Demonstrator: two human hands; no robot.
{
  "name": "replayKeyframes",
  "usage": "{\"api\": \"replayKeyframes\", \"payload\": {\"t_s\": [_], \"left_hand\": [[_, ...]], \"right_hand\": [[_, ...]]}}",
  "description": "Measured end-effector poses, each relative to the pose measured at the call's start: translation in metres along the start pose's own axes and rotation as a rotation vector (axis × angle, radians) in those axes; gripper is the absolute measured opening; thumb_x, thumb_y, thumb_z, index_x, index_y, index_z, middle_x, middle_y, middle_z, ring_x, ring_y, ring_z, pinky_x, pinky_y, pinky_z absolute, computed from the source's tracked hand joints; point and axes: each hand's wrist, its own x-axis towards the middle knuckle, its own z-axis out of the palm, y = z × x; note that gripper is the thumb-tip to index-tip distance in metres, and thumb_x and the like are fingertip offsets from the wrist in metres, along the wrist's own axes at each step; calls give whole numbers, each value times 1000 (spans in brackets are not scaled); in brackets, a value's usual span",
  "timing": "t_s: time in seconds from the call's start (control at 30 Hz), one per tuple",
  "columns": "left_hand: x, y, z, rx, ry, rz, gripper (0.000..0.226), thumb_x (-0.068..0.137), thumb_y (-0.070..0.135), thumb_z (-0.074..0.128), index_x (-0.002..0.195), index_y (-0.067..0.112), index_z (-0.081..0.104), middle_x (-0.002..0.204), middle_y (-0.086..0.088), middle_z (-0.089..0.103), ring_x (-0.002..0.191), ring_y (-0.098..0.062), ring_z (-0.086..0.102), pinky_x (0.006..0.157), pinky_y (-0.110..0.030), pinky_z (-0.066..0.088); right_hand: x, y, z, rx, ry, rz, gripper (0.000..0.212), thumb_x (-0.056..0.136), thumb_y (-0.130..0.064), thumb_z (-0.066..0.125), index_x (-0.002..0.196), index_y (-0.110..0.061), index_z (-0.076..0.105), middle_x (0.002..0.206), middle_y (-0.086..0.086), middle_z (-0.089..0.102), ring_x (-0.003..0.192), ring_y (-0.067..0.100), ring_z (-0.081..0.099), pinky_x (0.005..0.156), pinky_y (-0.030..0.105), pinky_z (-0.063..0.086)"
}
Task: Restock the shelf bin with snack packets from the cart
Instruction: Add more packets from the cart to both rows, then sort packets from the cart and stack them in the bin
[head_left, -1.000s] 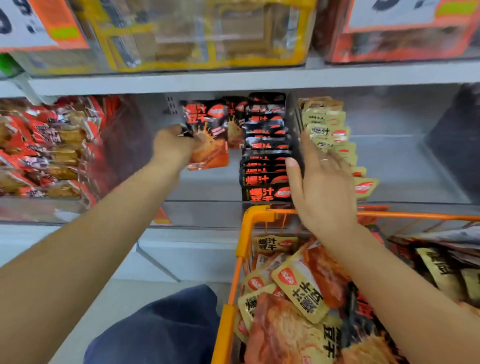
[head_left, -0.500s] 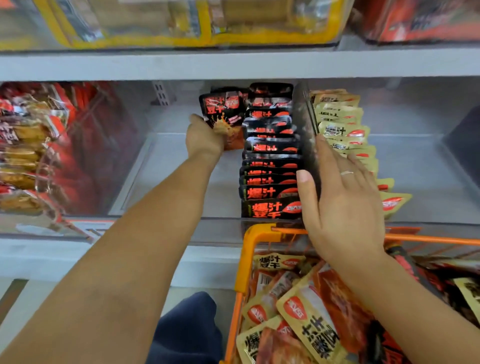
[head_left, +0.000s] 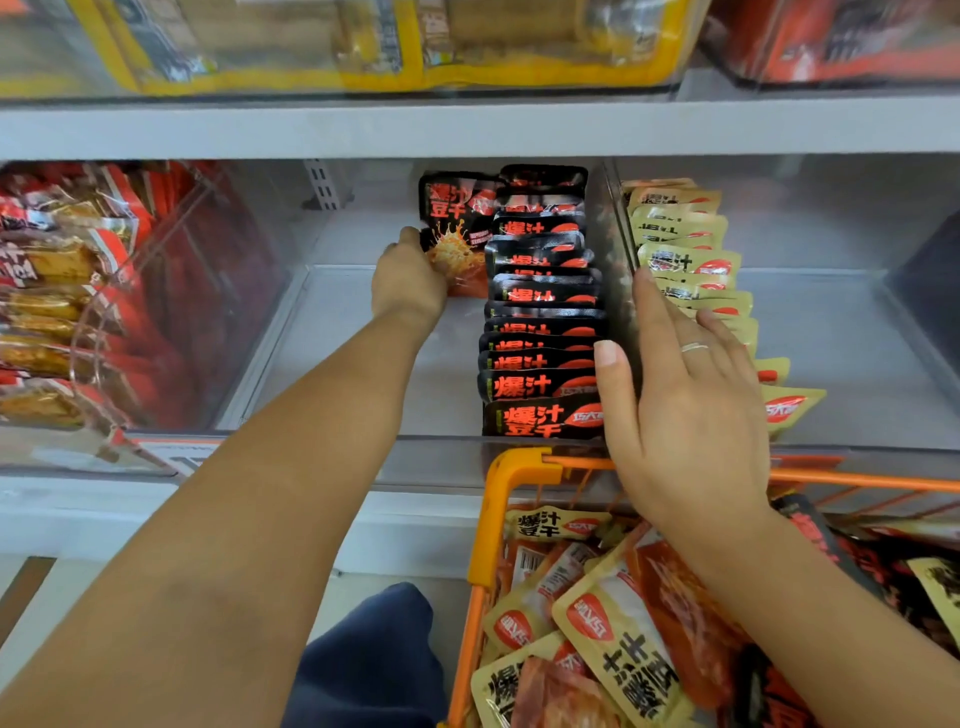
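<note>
Left grip (head_left: 410, 278) pinches black packet (head_left: 457, 228) upright, long axis vertical; right hand (head_left: 685, 400) flat, fingers straight.

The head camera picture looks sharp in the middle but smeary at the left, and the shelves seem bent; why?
Head view: the row of black snack packets and both hands are crisp; the red packets in the clear plastic bin at the left edge are smeared; the grey shelf edge bows, as a wide lens would bend it; lighting is even, no hard shadows.
</note>
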Motion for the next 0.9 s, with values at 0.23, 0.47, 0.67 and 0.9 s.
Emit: {"api": "replayKeyframes", "payload": {"t_s": [0.23, 0.47, 0.67, 0.9], "left_hand": [[5, 0, -3, -85, 60, -7, 14, 95, 8, 46, 95, 2, 59, 88, -15, 58, 81, -29, 53, 58, -25, 27], [-1, 7, 1, 83, 18, -17, 19, 93, 9, 51, 99, -3, 63, 104, -22, 65, 98, -35, 59, 66, -30, 36], [7, -2, 6, -79, -29, -87, 29, 96, 15, 51, 122, 2, 52, 120, -19, 60, 109, -32, 57, 79, -30, 44], [-25, 36, -54, -376, 178, 70, 32, 92, 7, 50, 123, 2, 54, 123, -8, 58, 113, -21, 53, 80, -13, 35]], "right_hand": [[-1, 1, 1, -18, 1, -7, 57, 101, -37, 25, 141, 1, 41, 127, 20, 60, 120, 31, 55, 111, 34, 23], [-1, 2, 2, -5, 15, -18, 56, 101, -36, 26, 140, 1, 42, 126, 21, 60, 120, 32, 55, 111, 34, 23], [0, 2, 1, 21, 7, -12, 59, 101, -39, 21, 140, 1, 43, 127, 21, 60, 120, 33, 54, 110, 33, 21], [2, 2, -3, 193, -49, 6, 65, 100, -46, 15, 144, -3, 37, 147, 15, 41, 139, 25, 34, 119, 37, 12]]}}
